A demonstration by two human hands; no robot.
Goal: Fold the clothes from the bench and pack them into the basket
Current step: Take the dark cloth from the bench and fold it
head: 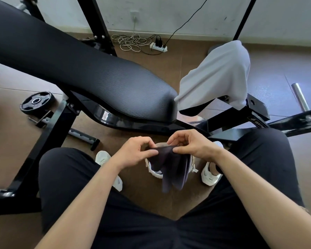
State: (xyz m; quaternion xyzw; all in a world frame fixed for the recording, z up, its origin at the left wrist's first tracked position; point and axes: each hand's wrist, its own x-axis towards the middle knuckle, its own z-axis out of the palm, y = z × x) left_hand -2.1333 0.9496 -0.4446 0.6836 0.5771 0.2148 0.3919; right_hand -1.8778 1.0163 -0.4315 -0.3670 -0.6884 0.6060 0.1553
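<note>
Brown flooring [144, 191] runs back to a scuffed pale wall [169, 13], and the black padded weight bench [79, 69] fills most of the space between them. Its ribbed cushion slants down from the upper left, and its black steel frame carries a small white label at the right end whose letters are too blurred to read. Draped over the frame just right of the bench cushion hangs a light grey garment [215, 74]. Behind the bench, by the wall, lies a white power strip [159, 46] with a tangle of white cable [129, 41] beside it. Left of the bench, on the floor, rests a black weight plate [37, 102].

In front of the bench, between the person's knees, sits a pale basket [153, 170], mostly hidden. Above it hangs a dark cloth [171, 168], pinched at its top edge by both hands: the left hand [135, 153] closed on the left corner, the right hand [192, 142] nipping the right corner between thumb and fingers.
</note>
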